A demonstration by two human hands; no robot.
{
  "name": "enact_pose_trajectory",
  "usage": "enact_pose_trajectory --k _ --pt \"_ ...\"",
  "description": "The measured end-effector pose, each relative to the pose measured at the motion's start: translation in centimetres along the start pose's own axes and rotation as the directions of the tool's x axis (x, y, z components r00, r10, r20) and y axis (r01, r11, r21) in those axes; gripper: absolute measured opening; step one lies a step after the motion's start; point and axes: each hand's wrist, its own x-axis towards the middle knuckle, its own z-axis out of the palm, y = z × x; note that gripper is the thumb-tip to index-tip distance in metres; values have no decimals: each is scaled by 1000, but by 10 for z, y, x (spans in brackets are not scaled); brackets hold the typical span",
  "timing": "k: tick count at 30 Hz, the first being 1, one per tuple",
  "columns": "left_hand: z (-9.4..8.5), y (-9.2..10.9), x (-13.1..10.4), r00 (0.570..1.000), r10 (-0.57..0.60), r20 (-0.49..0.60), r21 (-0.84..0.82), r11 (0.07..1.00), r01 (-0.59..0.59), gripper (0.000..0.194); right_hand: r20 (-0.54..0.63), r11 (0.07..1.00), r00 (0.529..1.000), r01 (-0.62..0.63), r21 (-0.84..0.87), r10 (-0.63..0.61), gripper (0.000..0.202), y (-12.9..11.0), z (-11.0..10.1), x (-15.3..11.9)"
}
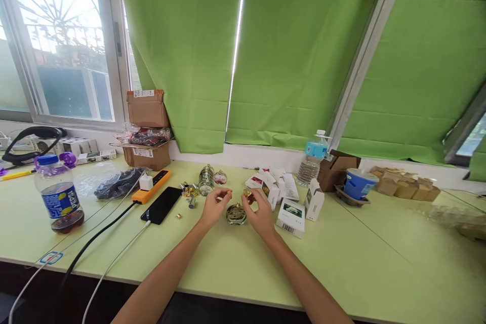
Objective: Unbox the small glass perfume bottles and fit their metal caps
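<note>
A round clear glass bottle (236,214) with a gold neck stands on the pale green table between my hands. My left hand (216,207) is just left of and above it, fingertips pinched on something small that I cannot make out. Right of the bottle, my right hand (258,210) holds a small gold cap (247,192) between thumb and fingers. Further back are more glass bottles (206,180) in a row and a pink-toned round bottle (220,177). Loose gold and silver caps (190,191) lie left of them.
On the left are a phone (162,205), an orange power strip (152,187), cables and a soda bottle (59,200). White cartons (291,216) stand to the right, with a water bottle (309,162) and blue tub (359,185) behind. A single gold piece (178,216) lies near the phone.
</note>
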Motion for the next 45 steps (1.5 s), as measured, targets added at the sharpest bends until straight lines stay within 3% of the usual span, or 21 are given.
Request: enact_pose_trajectory --k 7,12,21,31,45 --pt "-3 3 -1 999 19 31 -30 999 -19 37 68 972 973 223 -68 -219 37 7 0 -4" --pt "-3 5 -1 995 42 91 -139 990 -29 36 151 947 950 294 -128 -274 47 13 0 -4" --pt "-4 11 -5 973 -62 222 -440 884 157 29 201 906 918 380 -189 -343 53 18 4 -7" --pt "-5 23 -9 953 -63 297 -398 899 183 34 163 905 927 367 -214 -338 53 14 3 -5" --pt "-7 21 -7 927 -64 371 -357 911 206 39 161 867 914 404 -292 -372 54 10 2 -5"
